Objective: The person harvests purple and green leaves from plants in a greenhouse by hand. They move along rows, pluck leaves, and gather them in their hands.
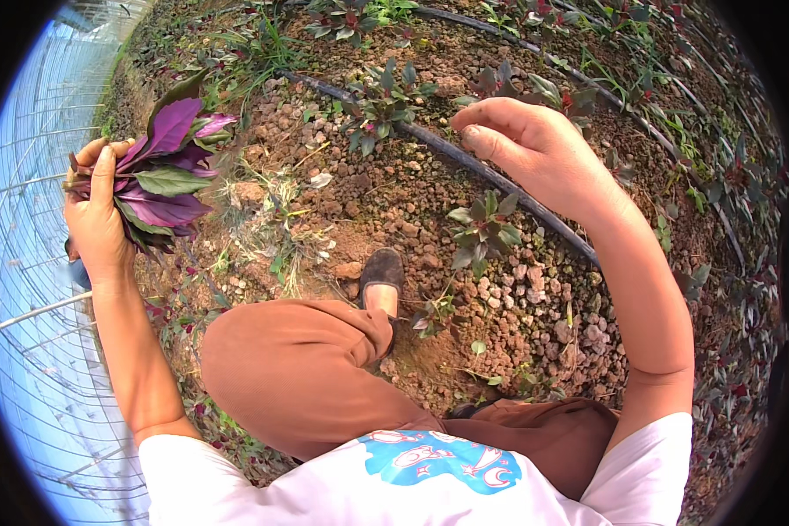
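In my left hand, raised at the left, is a bunch of leafy cuttings with purple undersides and green upper faces. The thumb presses across their stems, and the leaves fan out to the right. My right hand hangs over the bed at the upper right, bent at the wrist. A small gap shows between its thumb and forefinger, and I see nothing held there; its other fingers are mostly hidden. Close behind it grows a dark-leaved plant. Another leafy plant stands to its left, and a smaller one below it.
A black irrigation hose crosses the stony soil beneath my right hand; a second hose runs farther back. My shoe rests on the soil beside dry weeds. Greenhouse framing lines the left, where another person is partly visible.
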The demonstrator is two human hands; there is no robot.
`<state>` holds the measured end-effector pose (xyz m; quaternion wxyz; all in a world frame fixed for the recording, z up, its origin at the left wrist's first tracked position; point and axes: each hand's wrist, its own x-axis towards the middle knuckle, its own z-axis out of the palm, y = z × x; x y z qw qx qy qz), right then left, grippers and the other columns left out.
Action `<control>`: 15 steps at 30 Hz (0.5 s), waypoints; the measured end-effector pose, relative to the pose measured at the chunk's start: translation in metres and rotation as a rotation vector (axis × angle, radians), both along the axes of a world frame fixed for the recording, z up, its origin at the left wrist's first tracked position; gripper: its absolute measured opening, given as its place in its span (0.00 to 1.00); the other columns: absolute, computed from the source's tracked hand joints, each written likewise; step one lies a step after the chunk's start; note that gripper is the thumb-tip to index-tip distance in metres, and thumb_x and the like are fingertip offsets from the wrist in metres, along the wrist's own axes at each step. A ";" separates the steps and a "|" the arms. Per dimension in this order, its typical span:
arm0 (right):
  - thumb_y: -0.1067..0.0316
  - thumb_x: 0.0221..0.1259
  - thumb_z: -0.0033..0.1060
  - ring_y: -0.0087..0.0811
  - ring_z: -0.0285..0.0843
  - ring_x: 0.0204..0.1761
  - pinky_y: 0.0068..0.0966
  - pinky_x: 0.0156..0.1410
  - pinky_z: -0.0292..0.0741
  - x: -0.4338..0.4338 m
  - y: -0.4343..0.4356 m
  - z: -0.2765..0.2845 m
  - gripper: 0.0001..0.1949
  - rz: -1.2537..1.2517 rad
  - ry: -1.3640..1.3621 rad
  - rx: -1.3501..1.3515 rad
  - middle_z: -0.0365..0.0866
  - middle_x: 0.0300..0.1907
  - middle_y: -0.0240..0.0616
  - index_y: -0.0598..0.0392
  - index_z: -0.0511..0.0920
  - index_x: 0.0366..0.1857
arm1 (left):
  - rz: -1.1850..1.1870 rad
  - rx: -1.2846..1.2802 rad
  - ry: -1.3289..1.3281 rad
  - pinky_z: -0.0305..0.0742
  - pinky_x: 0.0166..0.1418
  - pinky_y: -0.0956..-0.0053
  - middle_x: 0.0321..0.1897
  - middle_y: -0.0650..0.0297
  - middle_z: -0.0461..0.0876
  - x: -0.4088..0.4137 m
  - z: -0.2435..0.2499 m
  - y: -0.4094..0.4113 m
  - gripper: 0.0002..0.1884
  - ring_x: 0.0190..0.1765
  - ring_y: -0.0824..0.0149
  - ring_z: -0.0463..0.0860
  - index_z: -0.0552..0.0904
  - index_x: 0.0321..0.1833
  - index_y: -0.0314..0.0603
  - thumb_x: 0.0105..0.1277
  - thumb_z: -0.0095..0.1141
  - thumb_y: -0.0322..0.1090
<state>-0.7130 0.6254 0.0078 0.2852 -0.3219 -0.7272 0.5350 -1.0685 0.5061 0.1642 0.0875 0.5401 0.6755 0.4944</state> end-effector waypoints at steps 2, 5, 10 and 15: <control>0.62 0.61 0.53 0.29 0.80 0.38 0.26 0.45 0.75 -0.005 -0.004 -0.010 0.13 0.041 -0.024 -0.038 0.82 0.35 0.42 0.59 0.78 0.44 | -0.004 -0.065 0.045 0.72 0.54 0.73 0.38 0.59 0.81 0.013 -0.013 -0.009 0.08 0.45 0.67 0.80 0.75 0.47 0.35 0.68 0.49 0.29; 0.65 0.59 0.55 0.32 0.80 0.38 0.27 0.45 0.76 -0.015 -0.021 -0.023 0.12 0.111 0.014 -0.108 0.81 0.36 0.43 0.59 0.78 0.42 | -0.140 -0.236 -0.024 0.73 0.50 0.75 0.36 0.60 0.81 0.042 -0.046 -0.009 0.09 0.42 0.70 0.80 0.75 0.44 0.34 0.65 0.54 0.30; 0.66 0.57 0.56 0.40 0.78 0.42 0.33 0.48 0.75 -0.043 -0.073 -0.060 0.13 0.114 0.134 -0.015 0.77 0.38 0.43 0.57 0.76 0.45 | -0.379 -0.687 -0.134 0.72 0.49 0.78 0.35 0.64 0.79 0.073 -0.123 0.007 0.10 0.41 0.74 0.78 0.75 0.42 0.34 0.62 0.56 0.32; 0.62 0.56 0.58 0.45 0.71 0.49 0.37 0.54 0.69 -0.062 -0.091 -0.092 0.18 -0.066 -0.040 0.198 0.75 0.44 0.44 0.56 0.73 0.49 | -0.601 -0.962 -0.305 0.72 0.45 0.79 0.34 0.69 0.78 0.099 -0.199 0.017 0.11 0.38 0.78 0.74 0.76 0.42 0.36 0.62 0.58 0.35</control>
